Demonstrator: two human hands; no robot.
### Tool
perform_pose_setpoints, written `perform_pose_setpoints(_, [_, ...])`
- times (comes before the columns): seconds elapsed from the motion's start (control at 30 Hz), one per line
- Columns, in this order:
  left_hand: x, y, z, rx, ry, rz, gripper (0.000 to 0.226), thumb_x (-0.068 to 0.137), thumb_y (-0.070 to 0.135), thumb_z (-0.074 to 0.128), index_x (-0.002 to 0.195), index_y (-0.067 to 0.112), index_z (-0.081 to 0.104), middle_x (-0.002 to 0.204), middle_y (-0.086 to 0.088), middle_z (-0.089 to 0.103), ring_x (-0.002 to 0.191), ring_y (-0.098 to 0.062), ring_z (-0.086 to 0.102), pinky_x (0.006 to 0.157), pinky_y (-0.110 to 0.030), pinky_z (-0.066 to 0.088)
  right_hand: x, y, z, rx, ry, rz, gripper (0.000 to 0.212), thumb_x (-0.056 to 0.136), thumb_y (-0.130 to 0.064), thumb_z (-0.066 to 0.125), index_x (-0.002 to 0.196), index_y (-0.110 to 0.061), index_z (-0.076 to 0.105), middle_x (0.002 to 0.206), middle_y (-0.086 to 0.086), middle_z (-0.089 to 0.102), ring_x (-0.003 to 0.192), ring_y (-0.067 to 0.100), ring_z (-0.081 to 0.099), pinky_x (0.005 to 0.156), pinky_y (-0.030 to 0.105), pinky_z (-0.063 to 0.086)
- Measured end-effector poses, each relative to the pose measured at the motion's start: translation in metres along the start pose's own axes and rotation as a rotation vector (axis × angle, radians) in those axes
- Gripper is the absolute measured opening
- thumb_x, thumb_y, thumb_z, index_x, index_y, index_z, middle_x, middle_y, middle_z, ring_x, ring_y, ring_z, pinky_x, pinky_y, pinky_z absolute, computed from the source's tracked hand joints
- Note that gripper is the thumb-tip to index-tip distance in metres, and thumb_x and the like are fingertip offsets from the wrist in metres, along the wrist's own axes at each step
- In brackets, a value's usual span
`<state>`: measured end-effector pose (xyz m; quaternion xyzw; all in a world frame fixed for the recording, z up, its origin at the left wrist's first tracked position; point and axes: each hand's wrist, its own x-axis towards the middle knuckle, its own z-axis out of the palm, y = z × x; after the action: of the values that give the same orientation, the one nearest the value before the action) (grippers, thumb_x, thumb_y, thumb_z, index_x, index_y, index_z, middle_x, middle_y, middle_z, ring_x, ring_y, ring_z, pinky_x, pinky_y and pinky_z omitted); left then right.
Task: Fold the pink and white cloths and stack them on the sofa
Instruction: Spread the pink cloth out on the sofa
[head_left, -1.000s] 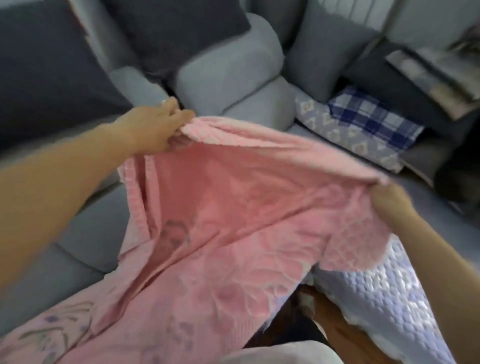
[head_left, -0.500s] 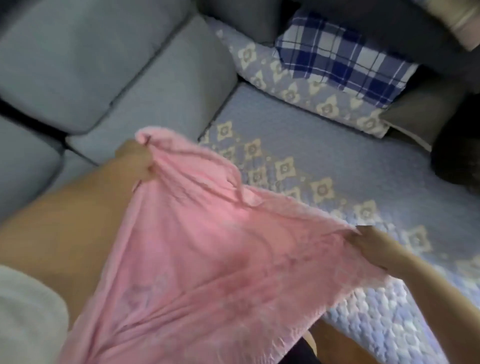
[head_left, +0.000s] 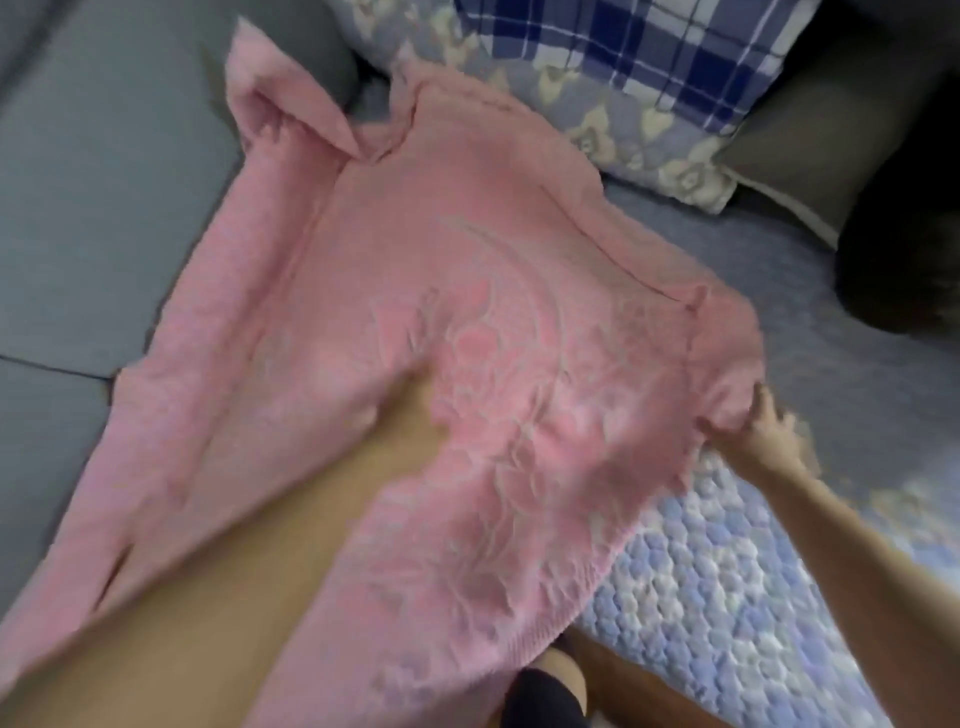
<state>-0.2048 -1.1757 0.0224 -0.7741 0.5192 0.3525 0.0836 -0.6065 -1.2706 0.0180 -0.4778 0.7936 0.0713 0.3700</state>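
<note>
The right hand (head_left: 763, 441) pinches the near right corner of the pink cloth (head_left: 467, 338), fingers partly spread and blurred. The left hand is hidden under the pink cloth; only its forearm (head_left: 291, 561) shows, reaching up beneath the fabric near the middle, so its grip cannot be told.

The pink cloth lies spread across the sofa (head_left: 104, 182), its embossed flower pattern facing up. Its far left corner is folded over on itself near the sofa's back cushion, and its left edge runs along the grey seat cushions. Its right edge lies on a quilted blue-and-white cover (head_left: 727, 597) that drapes over the sofa's front edge, and bare cover stretches to the right of the cloth. The near end of the cloth hangs down toward the person.

Beyond the cloth's far edge, a floral cushion (head_left: 613, 119) leans at the sofa's back, with a blue plaid cloth (head_left: 649, 47) on it. A dark shape (head_left: 904, 260) sits at the right edge.
</note>
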Motion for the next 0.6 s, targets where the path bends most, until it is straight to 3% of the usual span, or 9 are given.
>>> perform_pose_setpoints(0.1, [-0.090, 0.001, 0.065, 0.043, -0.326, 0.025, 0.081, 0.092, 0.031, 0.056, 0.159, 0.030, 0.011, 0.167, -0.006, -0.002, 0.154, -0.028, 0.000, 0.124, -0.037, 0.012, -0.005, 0.054, 0.042, -0.023, -0.066, 0.029, 0.088, 0.071, -0.039, 0.086, 0.139, -0.010, 0.039, 0.145, 0.021, 0.045, 0.135, 0.040, 0.038, 0.108, 0.047, 0.036])
perform_pose_setpoints(0.17, [-0.133, -0.020, 0.095, 0.103, -0.359, -0.015, 0.082, 0.093, 0.031, 0.052, 0.159, 0.037, 0.003, 0.166, -0.003, -0.013, 0.154, -0.028, -0.004, 0.124, -0.039, 0.015, 0.000, 0.065, 0.050, -0.020, -0.024, 0.093, 0.102, 0.070, -0.033, 0.088, 0.147, -0.007, 0.027, 0.146, 0.030, 0.039, 0.135, 0.046, 0.039, 0.110, 0.049, 0.035])
perform_pose_setpoints(0.27, [-0.141, -0.053, 0.107, 0.095, -0.356, -0.096, 0.076, 0.093, 0.022, 0.048, 0.159, 0.033, 0.012, 0.166, -0.002, 0.003, 0.153, -0.026, 0.009, 0.123, -0.036, 0.021, 0.005, 0.055, 0.055, 0.038, 0.075, 0.185, 0.111, 0.071, -0.054, 0.079, 0.154, -0.015, 0.017, 0.153, 0.029, 0.027, 0.141, 0.046, 0.029, 0.116, 0.052, 0.027])
perform_pose_setpoints(0.33, [-0.148, -0.066, 0.107, 0.086, -0.336, -0.131, 0.072, 0.091, 0.021, 0.050, 0.157, 0.031, 0.023, 0.163, 0.000, 0.021, 0.149, -0.024, 0.023, 0.121, -0.034, 0.025, 0.009, 0.040, 0.055, 0.065, 0.128, 0.163, 0.094, 0.076, -0.052, 0.071, 0.151, -0.023, 0.023, 0.150, 0.027, 0.028, 0.142, 0.044, 0.026, 0.117, 0.052, 0.022])
perform_pose_setpoints(0.4, [-0.149, -0.075, 0.107, 0.057, -0.319, -0.181, 0.068, 0.091, 0.021, 0.050, 0.155, 0.028, 0.031, 0.157, -0.001, 0.035, 0.143, -0.023, 0.035, 0.119, -0.033, 0.029, 0.020, 0.029, 0.057, 0.033, 0.137, 0.093, 0.065, 0.082, -0.041, 0.057, 0.142, -0.022, 0.041, 0.142, 0.025, 0.038, 0.134, 0.043, 0.035, 0.113, 0.050, 0.029])
perform_pose_setpoints(0.47, [-0.146, -0.071, 0.102, -0.001, -0.321, -0.220, 0.061, 0.093, 0.023, 0.048, 0.153, 0.027, 0.037, 0.152, -0.004, 0.042, 0.139, -0.022, 0.043, 0.116, -0.033, 0.034, 0.027, 0.018, 0.052, 0.098, 0.127, 0.069, 0.050, 0.075, -0.032, 0.045, 0.118, -0.013, 0.063, 0.120, 0.026, 0.059, 0.113, 0.043, 0.057, 0.098, 0.050, 0.049])
perform_pose_setpoints(0.5, [-0.147, -0.065, 0.100, -0.028, -0.323, -0.226, 0.058, 0.094, 0.025, 0.047, 0.152, 0.028, 0.039, 0.151, -0.005, 0.044, 0.137, -0.022, 0.045, 0.114, -0.033, 0.036, 0.028, 0.013, 0.044, 0.191, 0.109, 0.095, 0.042, 0.073, -0.025, 0.046, 0.106, -0.009, 0.066, 0.103, 0.024, 0.066, 0.096, 0.041, 0.065, 0.082, 0.049, 0.057])
perform_pose_setpoints(0.57, [-0.152, -0.048, 0.097, -0.069, -0.322, -0.215, 0.053, 0.097, 0.028, 0.045, 0.150, 0.027, 0.043, 0.149, -0.004, 0.048, 0.134, -0.023, 0.049, 0.110, -0.033, 0.040, 0.021, 0.013, 0.015, 0.407, 0.127, 0.211, 0.018, 0.079, -0.008, 0.052, 0.092, -0.005, 0.064, 0.079, 0.015, 0.064, 0.069, 0.031, 0.064, 0.055, 0.035, 0.052])
perform_pose_setpoints(0.6, [-0.157, -0.039, 0.096, -0.092, -0.320, -0.202, 0.049, 0.099, 0.029, 0.044, 0.148, 0.026, 0.045, 0.148, -0.003, 0.050, 0.130, -0.023, 0.052, 0.106, -0.031, 0.043, 0.012, 0.017, -0.004, 0.510, 0.186, 0.264, 0.010, 0.083, -0.002, 0.052, 0.087, -0.005, 0.061, 0.077, 0.010, 0.061, 0.065, 0.026, 0.059, 0.052, 0.031, 0.047])
